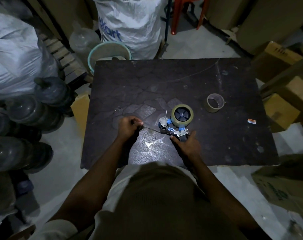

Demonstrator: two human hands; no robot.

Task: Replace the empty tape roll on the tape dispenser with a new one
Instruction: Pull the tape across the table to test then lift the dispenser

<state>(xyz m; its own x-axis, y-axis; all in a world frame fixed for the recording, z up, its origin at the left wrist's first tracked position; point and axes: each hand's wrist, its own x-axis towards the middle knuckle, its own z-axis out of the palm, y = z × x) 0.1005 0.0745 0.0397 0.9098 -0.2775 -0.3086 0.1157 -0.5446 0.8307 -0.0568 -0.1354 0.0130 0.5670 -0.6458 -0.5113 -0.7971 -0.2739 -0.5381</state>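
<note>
A blue and metal tape dispenser (171, 126) lies on its side on the dark table (164, 80), with a full tan tape roll (182, 115) seated on its black hub. My right hand (187, 142) grips the dispenser's handle at its near end. My left hand (129, 126) is closed on the free end of the tape strip (154, 130), which stretches taut from the dispenser's front toward the left. The empty cardboard tape core (214, 103) stands apart on the table, to the right of the dispenser.
A small orange and white scrap (251, 121) lies at the table's right. Beyond the table stand a teal-rimmed bucket (95, 58), white sacks (130, 23) and a red stool (187, 13). Water jugs (26, 115) pile at the left; cardboard boxes (282, 104) crowd the right.
</note>
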